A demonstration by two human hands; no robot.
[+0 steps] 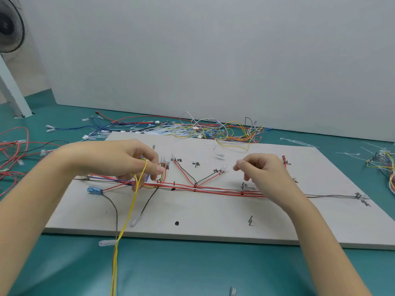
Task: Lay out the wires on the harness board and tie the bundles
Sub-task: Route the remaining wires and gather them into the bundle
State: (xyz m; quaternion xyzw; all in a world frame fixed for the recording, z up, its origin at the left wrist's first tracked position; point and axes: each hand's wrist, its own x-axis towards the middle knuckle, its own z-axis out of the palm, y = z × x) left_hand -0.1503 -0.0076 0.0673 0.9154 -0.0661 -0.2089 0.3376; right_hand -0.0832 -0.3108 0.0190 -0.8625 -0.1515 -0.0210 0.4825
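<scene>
Harness board (213,212) lies flat on the teal table (192,270), pale, with pegs and handwritten marks. Left hand (119,159) hovers over the board's left part, its grip pinched on a yellow wire (130,208) looped over the fingers; the wire hangs down off the board's near edge and leaves the frame at the bottom. Right hand (263,169) sits over the board's right-centre, fingers loosely curled, thumb and forefinger close together; whether anything is pinched between them cannot be made out. A red wire bundle (213,190) runs left to right across the board, with branches rising to upper pegs. Loose wires (213,129) are heaped on the table beyond the board's far edge, against a white wall (213,50). A fan (10,26) stands far left of the board, cut off by the frame. Marks on the board are illegible.
</scene>
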